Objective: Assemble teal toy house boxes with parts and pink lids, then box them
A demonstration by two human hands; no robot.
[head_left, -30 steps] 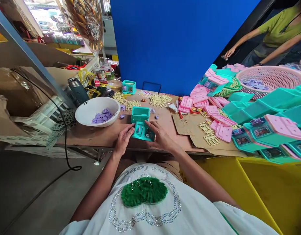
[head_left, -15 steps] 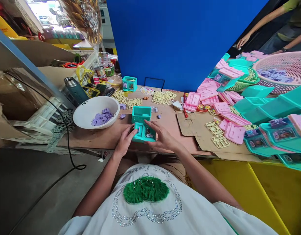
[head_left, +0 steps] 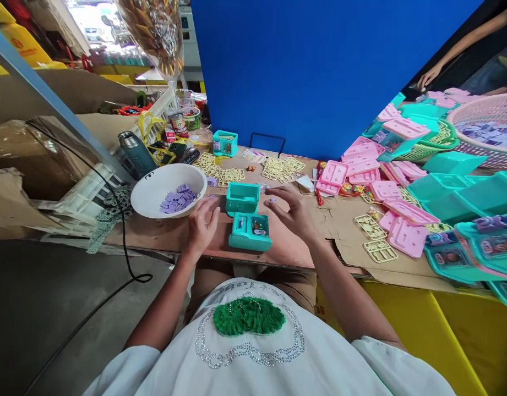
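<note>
A teal toy box (head_left: 250, 231) with a small picture window lies on the brown table (head_left: 174, 234) in front of me, with a second open teal box (head_left: 242, 198) just behind it. My left hand (head_left: 202, 224) rests on the table left of the front box, fingers loosely curled, close to the white bowl (head_left: 154, 187) of purple pieces (head_left: 178, 198). My right hand (head_left: 292, 210) hovers right of the boxes with fingers spread, fingertips near a small purple piece (head_left: 272, 200). Neither hand holds a box.
Yellow part frames (head_left: 278, 168) lie across the back of the table. Pink lids (head_left: 363, 165) and teal boxes (head_left: 455, 184) pile up on the right, beside a pink basket (head_left: 484, 129). Another person's hand (head_left: 427, 77) shows at the far right. A thermos (head_left: 135, 151) and cans stand left.
Both hands have let go of the front teal box. The left hand moved left toward the bowl and the right hand moved up and right. The camera shifted a little.
</note>
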